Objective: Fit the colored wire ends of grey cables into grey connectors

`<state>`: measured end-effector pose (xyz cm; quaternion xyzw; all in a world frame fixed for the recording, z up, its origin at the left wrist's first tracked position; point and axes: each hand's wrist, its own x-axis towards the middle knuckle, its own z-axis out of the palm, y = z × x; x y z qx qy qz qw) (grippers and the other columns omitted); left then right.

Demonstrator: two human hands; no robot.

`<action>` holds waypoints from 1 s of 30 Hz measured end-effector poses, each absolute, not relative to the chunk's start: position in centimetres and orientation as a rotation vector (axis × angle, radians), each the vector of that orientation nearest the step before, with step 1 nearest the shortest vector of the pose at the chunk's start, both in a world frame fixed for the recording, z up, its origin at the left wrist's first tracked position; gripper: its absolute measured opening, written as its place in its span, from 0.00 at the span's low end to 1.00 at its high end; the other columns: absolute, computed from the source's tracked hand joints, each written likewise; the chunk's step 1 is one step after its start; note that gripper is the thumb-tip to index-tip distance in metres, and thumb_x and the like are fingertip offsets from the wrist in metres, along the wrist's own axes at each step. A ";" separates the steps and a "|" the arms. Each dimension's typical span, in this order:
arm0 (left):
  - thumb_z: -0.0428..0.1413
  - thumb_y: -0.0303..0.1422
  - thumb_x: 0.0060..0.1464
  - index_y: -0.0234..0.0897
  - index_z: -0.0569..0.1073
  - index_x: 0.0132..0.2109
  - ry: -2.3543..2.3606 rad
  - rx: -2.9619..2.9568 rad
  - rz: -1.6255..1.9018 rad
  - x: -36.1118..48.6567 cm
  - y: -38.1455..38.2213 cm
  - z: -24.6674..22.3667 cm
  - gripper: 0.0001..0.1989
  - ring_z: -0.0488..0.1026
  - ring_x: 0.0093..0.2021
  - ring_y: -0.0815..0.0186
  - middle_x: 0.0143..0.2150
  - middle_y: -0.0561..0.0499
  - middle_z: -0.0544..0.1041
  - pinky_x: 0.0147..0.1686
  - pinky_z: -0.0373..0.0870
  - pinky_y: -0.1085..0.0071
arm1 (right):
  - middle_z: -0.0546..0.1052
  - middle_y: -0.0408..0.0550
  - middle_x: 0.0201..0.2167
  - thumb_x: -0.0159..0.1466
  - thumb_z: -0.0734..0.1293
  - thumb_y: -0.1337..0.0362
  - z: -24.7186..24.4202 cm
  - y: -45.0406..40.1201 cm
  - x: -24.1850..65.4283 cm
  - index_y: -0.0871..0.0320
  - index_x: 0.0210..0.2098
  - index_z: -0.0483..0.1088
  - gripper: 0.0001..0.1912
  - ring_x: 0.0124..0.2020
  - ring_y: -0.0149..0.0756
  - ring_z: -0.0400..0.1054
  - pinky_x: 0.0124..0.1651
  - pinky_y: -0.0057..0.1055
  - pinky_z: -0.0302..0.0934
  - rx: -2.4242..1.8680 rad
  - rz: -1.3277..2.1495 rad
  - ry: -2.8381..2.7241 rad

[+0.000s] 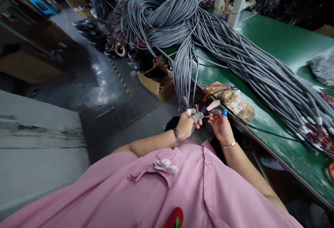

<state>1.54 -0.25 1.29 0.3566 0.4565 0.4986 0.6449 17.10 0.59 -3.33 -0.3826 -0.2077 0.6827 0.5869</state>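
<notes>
My left hand (184, 126) is closed around a grey cable (193, 128), with thin coloured wires (202, 109) fanning out from its stripped end. Another bundle of coloured wires (185, 102) with a white wrap stands up by my left thumb. My right hand (221, 128) is just to the right, its fingertips pinched at the end of thin reddish wires (206, 116). A blue cover (224, 112) sits on one right fingertip, and grey covers are on fingers of both hands. My palms hide part of the cable.
A large heap of grey cables (156, 16) lies along the green table (273, 40), some hanging over its edge. Beside my right hand is a wooden block (246, 113) with tape and wires. An open cardboard box (159, 87) stands on the floor; a grey cabinet (39, 134) is left.
</notes>
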 end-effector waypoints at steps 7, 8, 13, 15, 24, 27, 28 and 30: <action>0.62 0.40 0.49 0.34 0.68 0.30 1.084 0.903 1.107 0.1 -1.1 0.8 0.15 0.65 0.15 0.75 0.20 0.54 0.73 0.15 0.58 0.78 | 0.77 0.47 0.35 0.57 0.69 0.43 -3.5 -0.3 17.3 0.55 0.36 0.75 0.22 0.32 0.31 0.69 0.36 0.29 0.66 -0.895 1.712 -0.652; 0.62 0.41 0.49 0.34 0.69 0.30 1.084 0.922 1.102 0.0 -1.2 0.6 0.15 0.65 0.15 0.75 0.21 0.54 0.73 0.15 0.58 0.78 | 0.77 0.47 0.36 0.57 0.69 0.43 -3.3 -0.5 17.3 0.55 0.37 0.75 0.21 0.33 0.32 0.69 0.37 0.30 0.66 -0.897 1.737 -0.707; 0.62 0.42 0.50 0.34 0.68 0.29 1.062 1.026 1.041 0.0 -1.6 0.2 0.16 0.67 0.16 0.74 0.21 0.53 0.74 0.17 0.61 0.78 | 0.76 0.44 0.31 0.55 0.74 0.53 -1.5 -0.6 17.0 0.55 0.34 0.75 0.14 0.30 0.29 0.67 0.36 0.28 0.63 -0.980 1.704 -0.934; 0.62 0.41 0.50 0.33 0.70 0.29 1.040 1.087 0.954 0.1 -1.7 0.1 0.15 0.68 0.17 0.74 0.21 0.52 0.74 0.17 0.62 0.78 | 0.74 0.41 0.27 0.55 0.75 0.56 -0.8 -0.5 17.0 0.56 0.30 0.74 0.11 0.28 0.28 0.66 0.35 0.27 0.62 -0.991 1.646 -1.022; 0.63 0.37 0.47 0.31 0.71 0.28 0.986 1.189 0.544 0.1 -1.8 0.0 0.13 0.69 0.17 0.72 0.21 0.49 0.75 0.18 0.66 0.77 | 0.73 0.41 0.22 0.56 0.73 0.53 0.1 -1.2 16.8 0.56 0.28 0.72 0.13 0.20 0.29 0.63 0.23 0.27 0.56 -1.037 1.638 -1.218; 0.63 0.39 0.48 0.31 0.71 0.27 0.979 1.140 0.574 0.2 -1.7 0.0 0.14 0.69 0.16 0.72 0.20 0.50 0.74 0.18 0.66 0.77 | 0.73 0.40 0.22 0.55 0.73 0.54 -0.8 -1.1 16.8 0.57 0.28 0.72 0.13 0.21 0.28 0.62 0.23 0.26 0.56 -1.075 1.627 -1.129; 0.63 0.40 0.47 0.31 0.71 0.28 0.971 1.116 0.600 0.2 -1.7 -0.1 0.15 0.68 0.17 0.72 0.20 0.50 0.74 0.18 0.66 0.76 | 0.73 0.40 0.23 0.55 0.74 0.54 -1.2 -1.0 16.9 0.57 0.28 0.73 0.12 0.22 0.28 0.62 0.25 0.26 0.57 -1.079 1.604 -1.081; 0.63 0.41 0.47 0.32 0.71 0.29 0.961 1.073 0.650 0.3 -1.7 -0.1 0.16 0.68 0.17 0.73 0.21 0.51 0.74 0.19 0.66 0.76 | 0.72 0.40 0.23 0.55 0.74 0.55 -2.0 -0.8 17.2 0.57 0.28 0.73 0.12 0.24 0.28 0.63 0.30 0.27 0.60 -1.083 1.552 -0.979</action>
